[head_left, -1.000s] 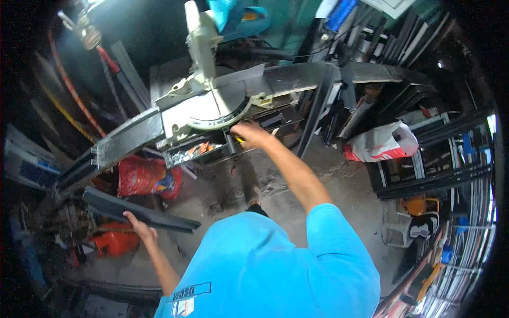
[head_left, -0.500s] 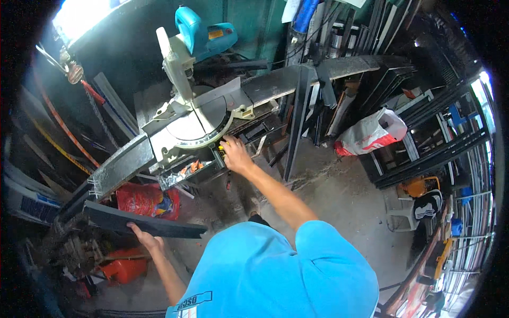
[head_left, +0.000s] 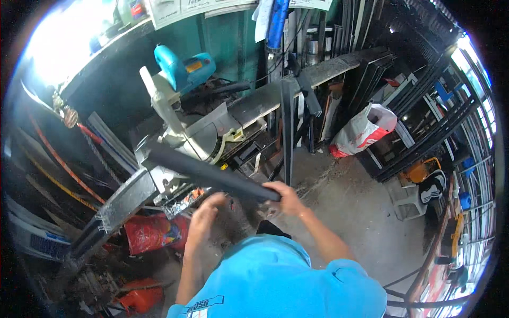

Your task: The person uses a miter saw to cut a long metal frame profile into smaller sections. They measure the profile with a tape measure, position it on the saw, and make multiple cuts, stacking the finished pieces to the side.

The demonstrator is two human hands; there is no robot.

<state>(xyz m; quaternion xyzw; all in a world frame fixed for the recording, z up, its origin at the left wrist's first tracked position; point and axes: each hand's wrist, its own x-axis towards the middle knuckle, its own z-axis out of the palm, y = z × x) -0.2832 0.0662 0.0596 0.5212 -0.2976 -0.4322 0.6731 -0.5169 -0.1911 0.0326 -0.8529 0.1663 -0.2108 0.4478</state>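
Observation:
A long dark metal profile (head_left: pixel 214 176) slants across the front of the miter saw (head_left: pixel 185 119), raised above the floor and blurred. My right hand (head_left: pixel 288 197) is closed around its near right end. Below the profile's middle is my left hand (head_left: pixel 205 210), smeared by motion, with a gap seeming to lie between it and the profile; its fingers do not show clearly. The saw has a teal motor housing (head_left: pixel 185 69) and a pale round base partly hidden by the profile. A small yellow thing (head_left: pixel 224 166) shows just behind the profile.
A metal bench rail (head_left: pixel 124 193) runs left of the saw, and another (head_left: pixel 323 71) to the right. A red sack (head_left: pixel 154 233) lies beneath the left rail. An upright dark profile (head_left: pixel 287 132) and a white-and-red bag (head_left: pixel 363 130) stand at right. A white stool (head_left: pixel 408 204) is farther right.
The profile has gone from my left hand at lower left to my right hand, up before the saw. My right hand has left the saw's front; my left hand has moved right.

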